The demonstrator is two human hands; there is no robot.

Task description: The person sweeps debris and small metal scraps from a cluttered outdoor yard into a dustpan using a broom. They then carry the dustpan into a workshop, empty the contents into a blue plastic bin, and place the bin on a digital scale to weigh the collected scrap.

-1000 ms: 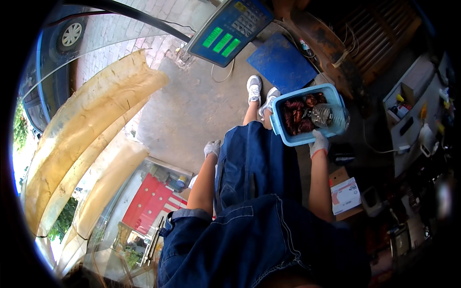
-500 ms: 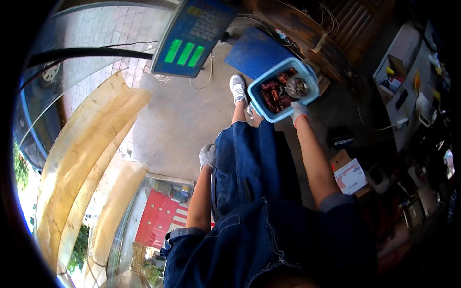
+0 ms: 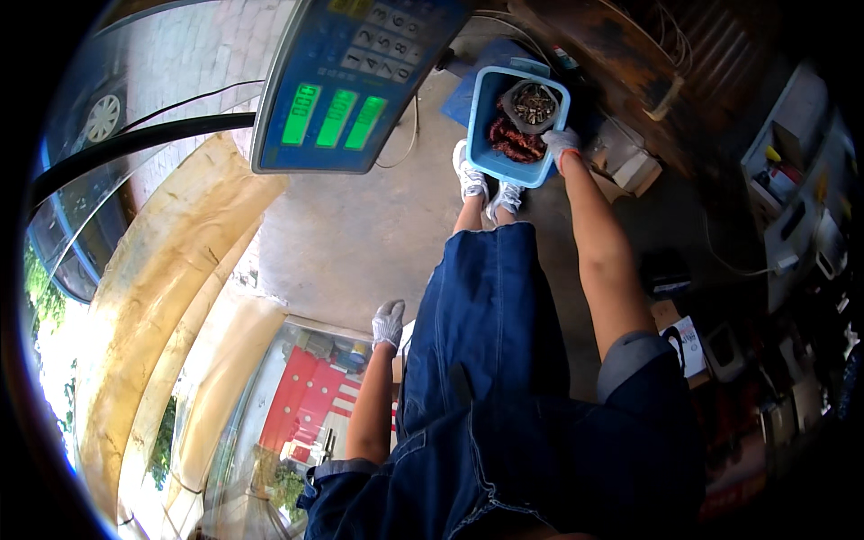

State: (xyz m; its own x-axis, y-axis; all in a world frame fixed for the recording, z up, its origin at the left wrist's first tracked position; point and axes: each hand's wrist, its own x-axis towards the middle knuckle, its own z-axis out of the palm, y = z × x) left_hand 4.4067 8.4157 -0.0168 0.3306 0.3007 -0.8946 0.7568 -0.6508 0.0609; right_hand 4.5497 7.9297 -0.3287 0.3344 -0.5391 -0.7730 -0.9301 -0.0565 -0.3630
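Observation:
My gloved right hand [image 3: 562, 142] is closed on the right rim of a light blue plastic bin [image 3: 507, 175]. Inside the bin lies a reddish-brown tangled mass [image 3: 516, 144], perhaps copper wire. A round clear bag or bowl of small metallic pieces [image 3: 533, 104] sits above it. The bin overlaps the blue flat platform [image 3: 457, 106] on the floor, and I cannot tell whether it touches it. My gloved left hand [image 3: 388, 324] hangs beside my left hip with nothing visible in it, its fingers loosely extended.
A blue scale display [image 3: 337, 99] with green lit panels stands front left. Yellowish curved sheets [image 3: 171, 297] line the left side. A wooden bench [image 3: 621, 63] is at the far right, with an opened cardboard box [image 3: 630, 162] near the bin. Cluttered shelving [image 3: 774, 171] fills the right side.
The bin in my right hand has moved away from me and slightly left, and turned more upright. My left hand has swung a little lower. My view has moved closer to the display.

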